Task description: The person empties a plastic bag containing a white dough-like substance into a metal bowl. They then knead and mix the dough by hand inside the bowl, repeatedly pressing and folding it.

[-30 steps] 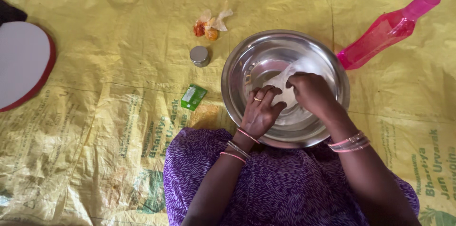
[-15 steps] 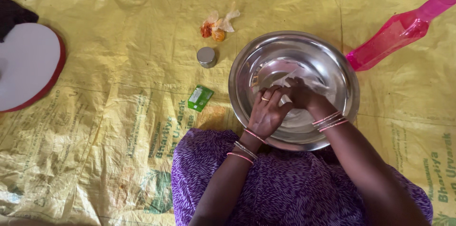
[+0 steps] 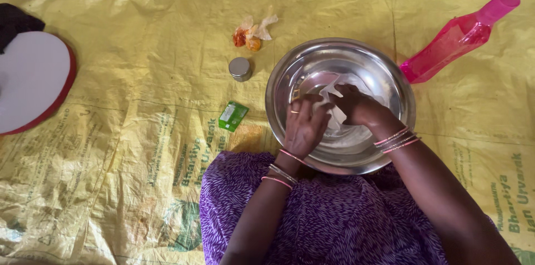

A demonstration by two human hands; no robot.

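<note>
Head view: we grip a white cloth (image 3: 333,110) with both our left hand (image 3: 304,125) and right hand (image 3: 361,110) inside the steel bowl (image 3: 390,75), centre near. Left lie a small tin (image 3: 240,68) and green packet (image 3: 233,115); a pink bottle (image 3: 458,37) lies far right.

At the bottom centre of the frame the person wears a purple garment (image 3: 334,220) with a fine white leaf-like print. The left hand (image 3: 304,125) bears a ring on one finger and thin pink and silver bangles at the wrist; the right hand (image 3: 362,110) has a similar stack of pink bangles.
</note>
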